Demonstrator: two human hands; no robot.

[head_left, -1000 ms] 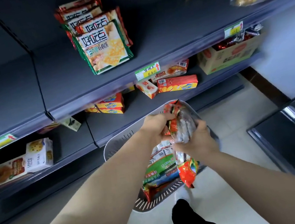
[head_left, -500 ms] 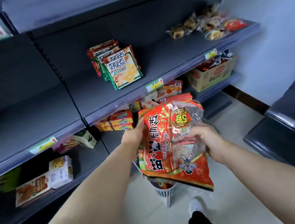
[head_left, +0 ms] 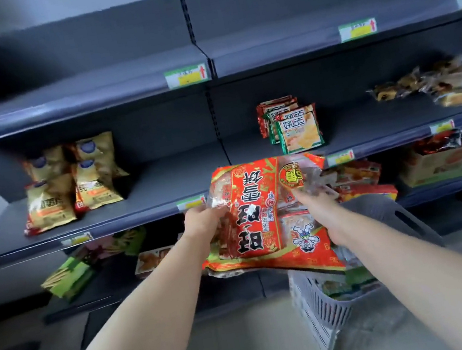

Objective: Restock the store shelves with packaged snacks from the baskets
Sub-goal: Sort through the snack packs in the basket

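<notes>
Red snack bag [head_left: 264,215] lifted higher, now level with middle shelf [head_left: 163,183]; left hand [head_left: 200,220], right hand [head_left: 316,201] fingers clamp its sides.

Left hand [head_left: 201,221] bare, short plain nails hard to see, left forearm [head_left: 143,313] bare along all its visible length, right hand [head_left: 317,206] bare, right forearm [head_left: 392,257] bare too, wrists uncovered
</notes>
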